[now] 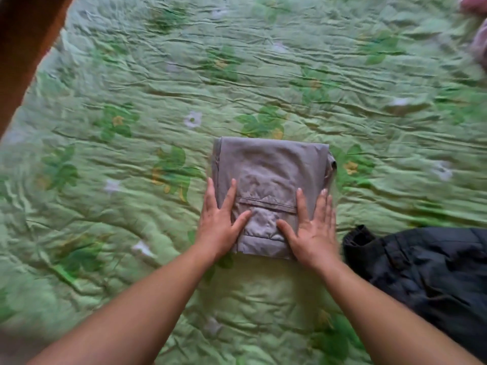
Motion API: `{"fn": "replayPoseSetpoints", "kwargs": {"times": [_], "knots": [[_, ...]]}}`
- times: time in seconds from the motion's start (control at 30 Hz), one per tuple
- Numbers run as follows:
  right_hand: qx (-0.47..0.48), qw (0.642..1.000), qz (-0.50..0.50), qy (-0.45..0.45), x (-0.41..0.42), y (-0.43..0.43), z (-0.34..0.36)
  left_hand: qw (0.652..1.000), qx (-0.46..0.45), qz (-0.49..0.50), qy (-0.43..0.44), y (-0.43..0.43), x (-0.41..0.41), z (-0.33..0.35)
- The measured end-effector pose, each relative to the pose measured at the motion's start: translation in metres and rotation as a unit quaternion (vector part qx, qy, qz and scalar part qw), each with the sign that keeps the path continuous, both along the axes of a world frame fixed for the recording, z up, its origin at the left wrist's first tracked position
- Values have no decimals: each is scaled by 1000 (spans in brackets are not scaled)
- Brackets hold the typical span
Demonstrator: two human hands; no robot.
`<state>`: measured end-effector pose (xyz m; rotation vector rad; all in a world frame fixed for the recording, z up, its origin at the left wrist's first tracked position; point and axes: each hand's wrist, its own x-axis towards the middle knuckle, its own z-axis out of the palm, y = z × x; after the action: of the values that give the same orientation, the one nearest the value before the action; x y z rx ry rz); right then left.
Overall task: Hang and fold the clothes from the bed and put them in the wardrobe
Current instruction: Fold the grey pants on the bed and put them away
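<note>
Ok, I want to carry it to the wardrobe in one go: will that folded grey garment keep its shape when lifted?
Probably not unaided: the folded grey garment is thin, creased cloth, so it likely sags unless supported underneath. It looks light. Layers poke out at its right edge and may slip apart.

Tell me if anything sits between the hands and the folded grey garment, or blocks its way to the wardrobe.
Nothing lies between: left hand and right hand both press flat on the folded grey garment. A dark garment lies to its right, apart. The wardrobe is out of view, so that path cannot be judged.
</note>
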<state>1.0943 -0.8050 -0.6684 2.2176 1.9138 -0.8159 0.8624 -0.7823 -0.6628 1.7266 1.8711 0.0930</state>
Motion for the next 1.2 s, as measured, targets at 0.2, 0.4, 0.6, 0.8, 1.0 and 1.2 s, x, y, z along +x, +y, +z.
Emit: {"fn": "replayPoseSetpoints", "kwargs": {"times": [0.2, 0.4, 0.6, 0.8, 1.0, 1.2], "knots": [[26, 998, -39, -45, -15, 3, -4, 999, -10, 7, 29, 2, 4, -11], [70, 946, -226, 221, -8, 21, 18, 983, 0, 98, -153, 23, -5, 15], [-47, 826, -329, 456, 10, 67, 62, 920, -103, 158, -344, 58, -18, 58], [-62, 939, -145, 307, 7, 57, 113, 952, -124, 87, -267, 51, -10, 113], [-76, 964, -78, 242, 43, 58, 239, 970, -129, -31, -204, 61, 18, 237], [-38, 966, -131, 221, 101, 29, 394, 971, -114, -103, -183, 60, 84, 392]]}}
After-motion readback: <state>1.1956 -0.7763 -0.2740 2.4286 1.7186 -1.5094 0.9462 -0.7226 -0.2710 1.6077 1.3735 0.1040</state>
